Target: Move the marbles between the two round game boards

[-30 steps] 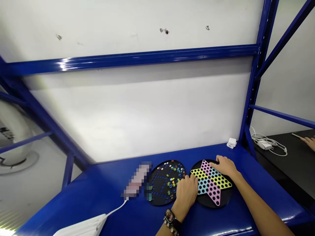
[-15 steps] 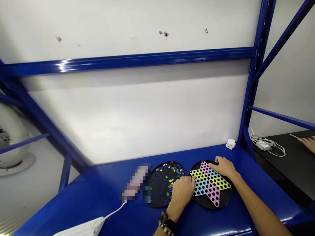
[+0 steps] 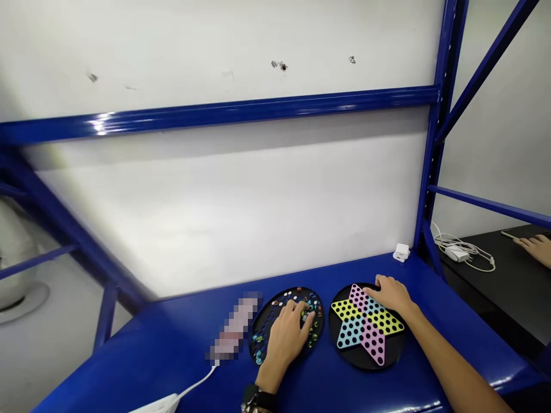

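Note:
My left hand (image 3: 287,335) is over a round black tray (image 3: 269,321), its thumb and fingers bent and apart above the loose glass marbles (image 3: 313,338). A gap shows between thumb and index finger, with marbles visible around it. To the right lies a Chinese checkers board (image 3: 372,341), a pink, yellow and blue star with black holes set on a round black base. No marbles show in its holes. Gripping its upper right edge is my right hand (image 3: 392,295), thumb on the star and fingers curled at the far rim.
A pixelated pinkish object (image 3: 235,330) with a white cable lies left of the tray. A white charger (image 3: 401,252) stands at the back right of the blue table (image 3: 185,327). Blue frame posts border the table. Another person's hand (image 3: 536,248) rests on a black table at the right.
My left hand has moved left from the near side of the star board to over the marbles. My right hand has stayed at the board's edge. The view has shifted slightly.

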`<move>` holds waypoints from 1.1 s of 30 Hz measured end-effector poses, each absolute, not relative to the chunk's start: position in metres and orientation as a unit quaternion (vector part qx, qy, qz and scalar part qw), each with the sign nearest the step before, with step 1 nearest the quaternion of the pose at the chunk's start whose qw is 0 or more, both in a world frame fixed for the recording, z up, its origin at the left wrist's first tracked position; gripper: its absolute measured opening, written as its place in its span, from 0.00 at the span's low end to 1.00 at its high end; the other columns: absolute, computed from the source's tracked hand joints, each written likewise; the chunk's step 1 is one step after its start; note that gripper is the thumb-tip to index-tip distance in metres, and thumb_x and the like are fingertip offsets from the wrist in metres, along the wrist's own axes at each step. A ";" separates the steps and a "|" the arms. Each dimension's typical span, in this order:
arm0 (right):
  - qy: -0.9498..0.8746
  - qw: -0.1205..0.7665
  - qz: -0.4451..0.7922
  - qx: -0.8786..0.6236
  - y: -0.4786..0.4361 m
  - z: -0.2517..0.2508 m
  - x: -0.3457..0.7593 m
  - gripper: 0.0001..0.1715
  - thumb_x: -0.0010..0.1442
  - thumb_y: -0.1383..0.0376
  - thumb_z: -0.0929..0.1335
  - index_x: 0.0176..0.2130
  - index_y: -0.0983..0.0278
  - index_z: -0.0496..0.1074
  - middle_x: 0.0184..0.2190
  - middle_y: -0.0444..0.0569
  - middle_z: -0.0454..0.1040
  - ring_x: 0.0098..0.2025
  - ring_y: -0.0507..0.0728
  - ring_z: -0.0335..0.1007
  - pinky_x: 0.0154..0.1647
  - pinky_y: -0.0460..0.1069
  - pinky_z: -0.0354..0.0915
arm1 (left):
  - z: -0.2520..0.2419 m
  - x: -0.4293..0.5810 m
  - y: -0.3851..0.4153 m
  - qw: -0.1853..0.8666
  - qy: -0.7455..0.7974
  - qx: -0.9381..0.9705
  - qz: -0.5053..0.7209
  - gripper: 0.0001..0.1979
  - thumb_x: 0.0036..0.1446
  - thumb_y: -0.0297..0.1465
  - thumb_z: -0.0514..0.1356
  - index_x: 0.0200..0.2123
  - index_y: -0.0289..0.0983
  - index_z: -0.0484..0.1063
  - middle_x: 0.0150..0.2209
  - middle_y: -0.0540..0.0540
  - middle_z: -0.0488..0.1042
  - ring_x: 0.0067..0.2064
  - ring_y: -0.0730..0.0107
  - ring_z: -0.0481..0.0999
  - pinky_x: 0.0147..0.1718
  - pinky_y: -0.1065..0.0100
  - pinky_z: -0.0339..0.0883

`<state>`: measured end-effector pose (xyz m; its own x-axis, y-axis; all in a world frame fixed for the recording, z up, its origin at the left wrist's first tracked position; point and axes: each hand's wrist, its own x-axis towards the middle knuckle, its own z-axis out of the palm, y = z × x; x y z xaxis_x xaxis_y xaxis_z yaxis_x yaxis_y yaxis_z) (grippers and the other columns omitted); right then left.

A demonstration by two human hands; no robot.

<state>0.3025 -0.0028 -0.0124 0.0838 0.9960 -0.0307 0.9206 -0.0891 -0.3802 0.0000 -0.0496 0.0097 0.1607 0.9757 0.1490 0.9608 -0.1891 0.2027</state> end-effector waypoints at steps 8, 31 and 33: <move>-0.637 0.139 0.109 -0.751 0.000 -0.016 0.304 0.21 0.62 0.46 0.62 0.31 0.60 0.64 0.34 0.51 0.75 0.35 0.61 0.73 0.30 0.50 0.57 | 0.010 0.022 -0.079 0.103 0.492 0.851 0.152 0.13 0.62 0.36 0.56 0.49 0.44 0.69 0.52 0.46 0.70 0.54 0.59 0.68 0.55 0.57 0.60; -0.752 0.317 0.082 -0.573 -0.114 -0.019 0.264 0.07 0.64 0.61 0.64 0.34 0.60 0.67 0.36 0.46 0.72 0.35 0.55 0.69 0.38 0.49 0.61 | -0.018 0.033 -0.125 0.042 0.494 0.845 0.200 0.10 0.61 0.31 0.54 0.25 0.41 0.66 0.26 0.51 0.72 0.30 0.69 0.73 0.30 0.68 0.59; -0.778 0.322 0.059 -0.536 -0.136 -0.036 0.244 0.07 0.62 0.64 0.65 0.30 0.60 0.66 0.32 0.45 0.72 0.34 0.54 0.69 0.37 0.48 0.61 | -0.024 0.036 -0.127 0.058 0.504 0.845 0.167 0.10 0.60 0.31 0.54 0.25 0.41 0.66 0.26 0.50 0.73 0.30 0.67 0.73 0.30 0.67 0.59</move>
